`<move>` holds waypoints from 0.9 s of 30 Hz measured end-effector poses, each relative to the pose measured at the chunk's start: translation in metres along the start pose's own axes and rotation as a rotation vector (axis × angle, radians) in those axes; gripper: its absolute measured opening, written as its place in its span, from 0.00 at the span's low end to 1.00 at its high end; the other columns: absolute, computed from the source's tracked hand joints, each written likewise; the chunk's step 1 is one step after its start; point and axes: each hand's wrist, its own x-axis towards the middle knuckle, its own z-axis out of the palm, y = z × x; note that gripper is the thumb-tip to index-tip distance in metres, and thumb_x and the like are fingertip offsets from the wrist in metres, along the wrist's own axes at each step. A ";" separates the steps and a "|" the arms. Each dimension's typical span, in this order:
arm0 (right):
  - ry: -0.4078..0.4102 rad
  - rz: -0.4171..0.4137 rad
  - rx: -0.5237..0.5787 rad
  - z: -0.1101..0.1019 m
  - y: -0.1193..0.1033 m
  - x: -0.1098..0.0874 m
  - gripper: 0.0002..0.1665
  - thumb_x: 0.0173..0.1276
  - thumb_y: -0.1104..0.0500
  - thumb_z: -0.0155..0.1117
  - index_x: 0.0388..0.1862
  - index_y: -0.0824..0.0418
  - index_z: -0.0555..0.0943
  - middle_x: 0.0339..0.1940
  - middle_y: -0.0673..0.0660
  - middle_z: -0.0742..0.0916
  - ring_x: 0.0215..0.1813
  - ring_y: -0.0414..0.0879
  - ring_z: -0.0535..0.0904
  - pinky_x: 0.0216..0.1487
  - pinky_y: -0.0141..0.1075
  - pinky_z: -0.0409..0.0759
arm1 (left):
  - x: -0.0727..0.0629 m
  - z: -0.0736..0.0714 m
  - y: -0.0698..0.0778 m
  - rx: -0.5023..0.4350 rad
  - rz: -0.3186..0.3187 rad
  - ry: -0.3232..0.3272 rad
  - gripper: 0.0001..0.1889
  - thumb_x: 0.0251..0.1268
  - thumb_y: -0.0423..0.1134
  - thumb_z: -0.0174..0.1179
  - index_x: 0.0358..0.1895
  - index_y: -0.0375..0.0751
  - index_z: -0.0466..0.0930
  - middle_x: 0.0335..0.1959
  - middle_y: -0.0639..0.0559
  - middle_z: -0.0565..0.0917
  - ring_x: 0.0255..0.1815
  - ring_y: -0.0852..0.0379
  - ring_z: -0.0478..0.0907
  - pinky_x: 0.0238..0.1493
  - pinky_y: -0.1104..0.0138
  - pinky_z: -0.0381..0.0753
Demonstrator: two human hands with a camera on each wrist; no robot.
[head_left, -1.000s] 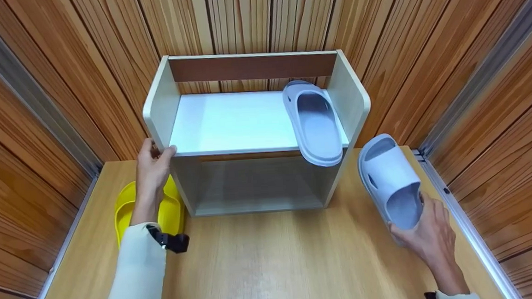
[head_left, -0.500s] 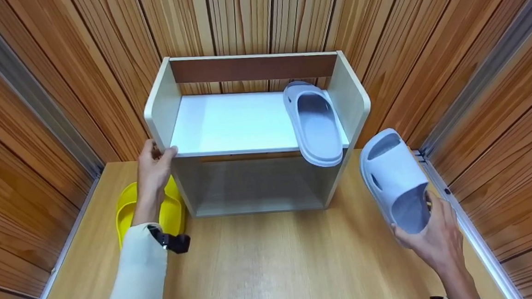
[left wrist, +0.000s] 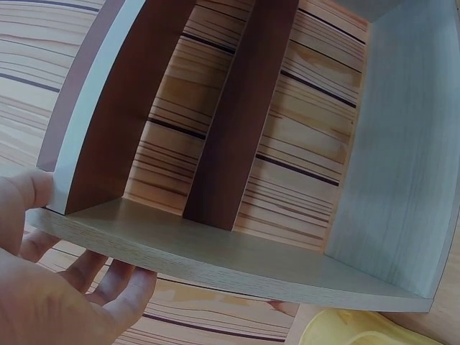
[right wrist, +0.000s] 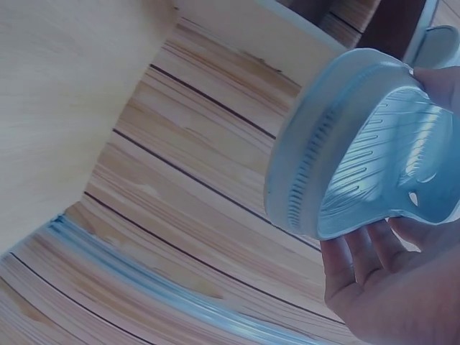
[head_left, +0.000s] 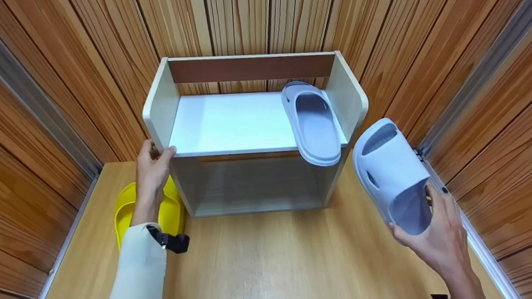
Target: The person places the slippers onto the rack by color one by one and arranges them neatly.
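Observation:
A small two-level shoe rack (head_left: 232, 124) stands against the wood-panelled wall. My left hand (head_left: 151, 177) grips its left side panel, thumb at the front edge of the upper board; in the left wrist view the fingers (left wrist: 133, 287) lie along the panel's outer side. My right hand (head_left: 440, 236) holds a light grey-blue slipper (head_left: 389, 165) by its heel end, raised off the floor to the right of the rack, toe pointing away and slightly left. A matching slipper (head_left: 321, 141) lies at the right end of the upper board, heel jutting over the front edge.
Yellow slippers (head_left: 172, 208) sit on the floor left of the rack, partly hidden by my left arm. Panelled walls (head_left: 490, 122) close in on both sides, with a metal strip (head_left: 480, 252) along the right floor edge.
The slipper in my right hand has risen and moved slightly away from me, and its toe now stands closer to the rack's right side. My left hand keeps its grip on the rack.

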 end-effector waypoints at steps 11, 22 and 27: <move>0.049 -0.099 0.005 -0.008 -0.016 0.004 0.62 0.33 0.53 0.85 0.69 0.73 0.69 0.52 0.72 0.76 0.47 0.64 0.71 0.38 0.58 0.71 | 0.001 0.002 0.000 -0.004 -0.009 -0.009 0.29 0.77 0.46 0.54 0.76 0.43 0.61 0.72 0.40 0.66 0.68 0.45 0.63 0.70 0.54 0.65; 0.059 -0.159 -0.001 -0.012 -0.037 0.011 0.63 0.33 0.49 0.85 0.69 0.72 0.70 0.51 0.71 0.77 0.46 0.63 0.72 0.36 0.59 0.74 | 0.000 0.001 0.000 -0.016 0.003 -0.009 0.28 0.77 0.45 0.54 0.75 0.42 0.62 0.72 0.40 0.66 0.68 0.45 0.63 0.71 0.53 0.65; 0.080 -0.207 0.020 -0.012 -0.050 0.017 0.63 0.33 0.48 0.85 0.70 0.71 0.71 0.51 0.71 0.78 0.45 0.61 0.73 0.35 0.57 0.73 | 0.000 -0.001 -0.001 -0.006 -0.006 -0.014 0.28 0.77 0.46 0.53 0.75 0.43 0.61 0.72 0.41 0.65 0.68 0.44 0.62 0.71 0.53 0.64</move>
